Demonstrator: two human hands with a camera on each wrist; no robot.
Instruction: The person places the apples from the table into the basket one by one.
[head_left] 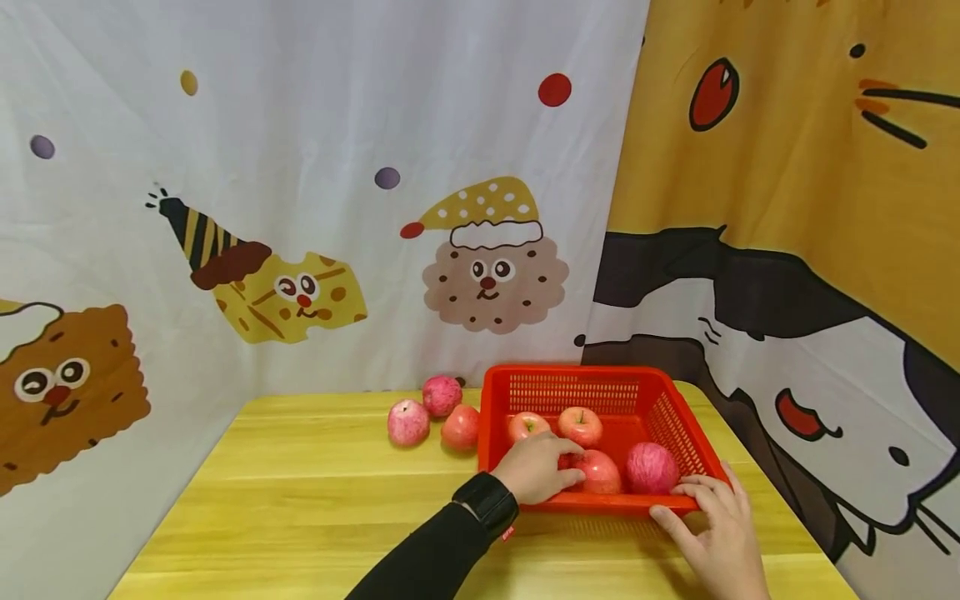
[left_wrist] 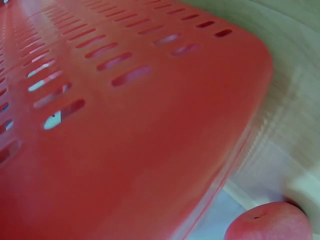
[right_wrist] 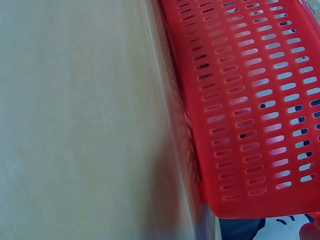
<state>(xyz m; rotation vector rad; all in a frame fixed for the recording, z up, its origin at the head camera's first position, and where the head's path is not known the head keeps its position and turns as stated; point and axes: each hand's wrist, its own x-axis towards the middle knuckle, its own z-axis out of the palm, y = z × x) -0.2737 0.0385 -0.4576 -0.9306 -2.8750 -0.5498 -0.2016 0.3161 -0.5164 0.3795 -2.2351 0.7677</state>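
A red plastic basket (head_left: 566, 505) with slotted walls holds several apples. My left hand (head_left: 534, 469) reaches over its front rim, thumb and fingers curled at the left side of a pinkish-red apple (head_left: 600, 473). To the right of that fruit lies a darker pink apple (head_left: 652, 468), and two lighter apples (head_left: 581, 427) sit behind. At the front right corner my right hand (head_left: 716, 529) grips the rim, its thumb outside and fingers over the edge. Both wrist views are filled largely by the basket's wall (left_wrist: 150, 145) (right_wrist: 235, 155).
Three more apples (head_left: 408, 422) lie on the wooden table (head_left: 315, 492) left of the basket; one apple (left_wrist: 270, 224) shows in the left wrist view. Printed curtains (head_left: 315, 208) hang close behind and to the right of the table.
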